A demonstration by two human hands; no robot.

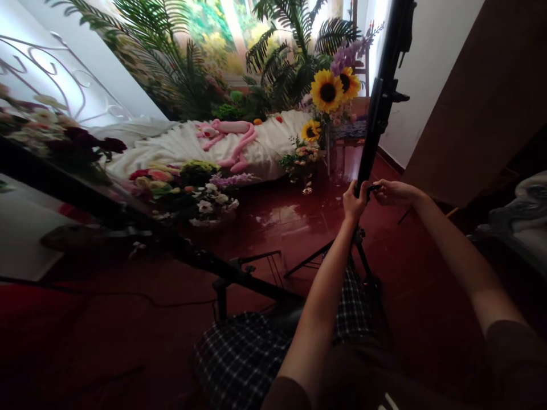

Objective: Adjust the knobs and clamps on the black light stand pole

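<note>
"Two hands on one black stand (376, 108): how do they share it?"

"The left hand (355, 200) is wrapped around its upright, right of centre in the frame. The right hand (391, 192) is just beside it, fingers closed on a small dark knob (375, 187) at the upright's side."

"Why so close together?"

"My reading: the left steadies the upright right where the right works, so it won't sway under the small fitting. A pinch suits something that little; a full fist suits the tube."

"And what bears the weight?"

"Tripod legs (364, 262), below the hands, spread over the red floor (410, 290), presumably for balance. The upright slants to the top edge of the frame; whether it truly leans or the camera tilts, I can't tell."

"What's the long bar at left?"

"A second black pole (196, 254), running from the left edge towards the lower centre. Neither hand touches it."

"And beyond?"

"White cloth (158, 142) in the upper middle, with a pink plush toy (235, 128) lying on it. Sunflowers (327, 92) rise at its right end, and mixed flowers (213, 202) sit along its near side, arranged, I'd guess, to frame the toy."
</note>
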